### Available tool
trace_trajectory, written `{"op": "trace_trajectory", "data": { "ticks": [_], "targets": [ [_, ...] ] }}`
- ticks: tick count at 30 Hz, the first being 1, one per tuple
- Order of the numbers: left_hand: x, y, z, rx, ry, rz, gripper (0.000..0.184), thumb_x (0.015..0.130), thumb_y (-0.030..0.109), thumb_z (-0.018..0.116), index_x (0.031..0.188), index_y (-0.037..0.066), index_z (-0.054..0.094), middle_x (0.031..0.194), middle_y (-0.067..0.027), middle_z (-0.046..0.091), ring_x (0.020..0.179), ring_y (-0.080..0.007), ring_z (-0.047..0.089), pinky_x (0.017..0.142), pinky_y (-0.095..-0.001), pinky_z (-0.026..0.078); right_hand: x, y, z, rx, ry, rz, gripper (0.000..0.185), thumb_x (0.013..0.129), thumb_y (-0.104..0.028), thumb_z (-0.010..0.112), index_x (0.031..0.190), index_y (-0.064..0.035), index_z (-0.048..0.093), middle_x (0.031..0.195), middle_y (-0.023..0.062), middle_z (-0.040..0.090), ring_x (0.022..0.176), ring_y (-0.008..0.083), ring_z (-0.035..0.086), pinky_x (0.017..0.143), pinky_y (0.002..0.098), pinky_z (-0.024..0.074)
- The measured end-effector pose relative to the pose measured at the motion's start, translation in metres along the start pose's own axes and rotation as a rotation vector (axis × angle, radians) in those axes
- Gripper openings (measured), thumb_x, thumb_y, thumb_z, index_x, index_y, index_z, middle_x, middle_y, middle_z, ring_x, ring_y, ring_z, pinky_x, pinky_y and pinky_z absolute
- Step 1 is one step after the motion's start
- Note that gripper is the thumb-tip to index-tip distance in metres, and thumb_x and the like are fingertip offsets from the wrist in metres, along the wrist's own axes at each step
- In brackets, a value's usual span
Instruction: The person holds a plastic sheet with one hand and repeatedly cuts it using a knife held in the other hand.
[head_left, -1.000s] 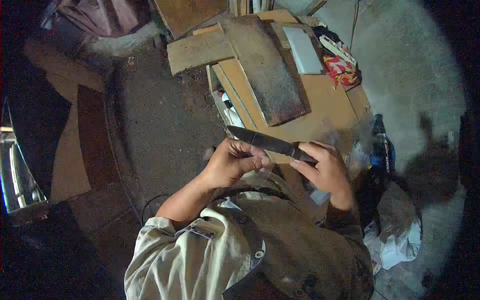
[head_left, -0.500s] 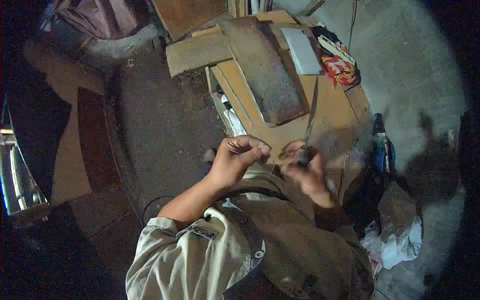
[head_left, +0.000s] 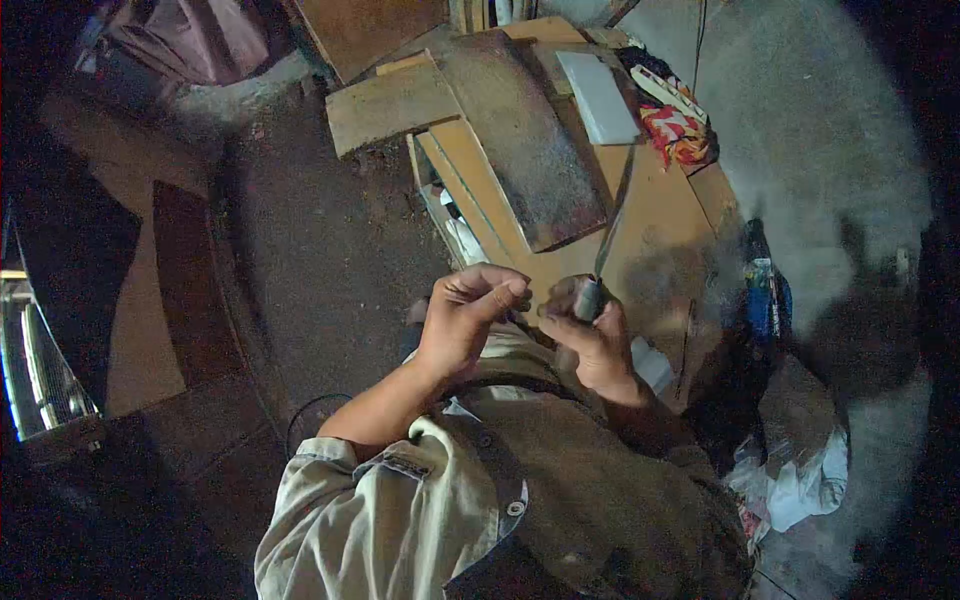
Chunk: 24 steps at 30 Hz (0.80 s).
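Note:
My left hand (head_left: pixel 465 310) is closed in a pinch, thumb against fingertips, in front of my body. Whatever it may hold is too small to make out. Just to its right, my right hand (head_left: pixel 592 335) is wrapped around the grey handle of a long thin-bladed tool (head_left: pixel 589 298). The dark, narrow blade points away from me, over a light-brown board surface (head_left: pixel 660 230). Whether it is a knife or a file I cannot tell. A small gap separates the two hands.
Ahead lie a dark worn board (head_left: pixel 530 150), a smaller plank (head_left: pixel 392 108) and a white flat piece (head_left: pixel 600 98). A red-and-yellow cloth (head_left: pixel 677 135) is at the far right. Plastic bags (head_left: pixel 805 485) lie to my right, and a blue item (head_left: pixel 765 300) stands nearby.
My right hand has come slightly left, nearer my left hand, and its grey tool handle now shows more clearly. My left hand has shifted slightly left and remains pinched.

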<state>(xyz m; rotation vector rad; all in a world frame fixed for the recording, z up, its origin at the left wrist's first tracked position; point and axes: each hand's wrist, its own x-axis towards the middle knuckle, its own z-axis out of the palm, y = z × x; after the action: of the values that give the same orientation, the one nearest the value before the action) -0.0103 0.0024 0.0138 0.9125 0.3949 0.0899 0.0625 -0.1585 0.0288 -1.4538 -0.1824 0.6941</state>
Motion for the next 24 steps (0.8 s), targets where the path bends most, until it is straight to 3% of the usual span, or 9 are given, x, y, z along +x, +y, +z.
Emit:
{"op": "trace_trajectory", "data": {
  "ticks": [3,4,6,9,12,18,24],
  "targets": [
    [-0.002,-0.003,-0.005,-0.018,-0.025,0.002,0.011,0.084,0.009,0.064,0.09,0.0,0.065,0.084,-0.0057,0.066,0.075,-0.0109,0.059,0.069,-0.0249,0.046,0.005,0.001,-0.003,-0.04,0.061,-0.003,0.026,0.07,-0.011,0.074,0.089,-0.006,0.056,0.077,-0.0005,0.059,0.067,0.0094,0.055,0.061,0.0236,0.0442],
    [-0.003,-0.003,-0.006,0.048,-0.055,-0.038,0.011,0.084,0.009,0.064,0.09,-0.001,0.065,0.084,-0.0055,0.065,0.076,-0.0108,0.059,0.07,-0.0253,0.046,0.005,-0.002,-0.003,0.016,0.049,-0.089,0.02,0.076,-0.009,0.066,0.093,-0.0031,0.055,0.075,0.002,0.057,0.066,0.01,0.054,0.06,0.0254,0.0413],
    [-0.006,-0.002,-0.01,0.218,-0.122,-0.151,0.01,0.085,0.008,0.063,0.088,-0.001,0.065,0.084,-0.0049,0.065,0.078,-0.0109,0.058,0.073,-0.0263,0.046,0.011,-0.007,-0.006,0.055,0.069,-0.115,0.02,0.077,-0.008,0.065,0.093,-0.0029,0.055,0.075,0.0019,0.057,0.066,0.0099,0.054,0.059,0.0253,0.0412],
    [-0.006,-0.003,-0.007,0.278,-0.109,-0.134,0.01,0.085,0.008,0.063,0.088,-0.001,0.065,0.084,-0.0049,0.065,0.08,-0.0115,0.059,0.075,-0.0266,0.046,0.013,-0.013,-0.012,0.028,0.048,-0.103,0.023,0.076,-0.008,0.067,0.095,-0.0026,0.054,0.078,0.0012,0.057,0.07,0.0088,0.054,0.063,0.0254,0.0424],
    [-0.003,-0.003,-0.007,0.208,-0.095,-0.116,0.01,0.084,0.008,0.064,0.089,-0.001,0.065,0.084,-0.0046,0.065,0.079,-0.0115,0.059,0.075,-0.0264,0.046,0.014,-0.007,-0.009,0.022,0.037,-0.131,0.027,0.074,-0.006,0.069,0.097,-0.0024,0.054,0.086,0.0015,0.059,0.079,0.0096,0.056,0.073,0.026,0.0445],
    [-0.003,0.008,-0.004,0.168,-0.095,-0.102,0.013,0.082,0.011,0.067,0.088,0.0,0.065,0.081,-0.0045,0.066,0.074,-0.0109,0.059,0.071,-0.0253,0.047,0.021,-0.005,-0.014,-0.25,-0.012,-0.235,0.029,0.075,-0.012,0.07,0.098,-0.0026,0.055,0.084,0.0057,0.064,0.074,0.0114,0.059,0.069,0.029,0.0485],
    [-0.002,0.004,-0.007,0.151,-0.096,-0.077,0.013,0.084,0.012,0.065,0.085,0.0,0.065,0.077,-0.0041,0.066,0.068,-0.0098,0.058,0.066,-0.0243,0.046,0.016,-0.021,-0.004,-0.236,0.001,-0.173,0.032,0.076,-0.007,0.07,0.102,-0.0009,0.053,0.08,0.0037,0.061,0.073,0.0092,0.057,0.066,0.0268,0.048]
  ]
}}
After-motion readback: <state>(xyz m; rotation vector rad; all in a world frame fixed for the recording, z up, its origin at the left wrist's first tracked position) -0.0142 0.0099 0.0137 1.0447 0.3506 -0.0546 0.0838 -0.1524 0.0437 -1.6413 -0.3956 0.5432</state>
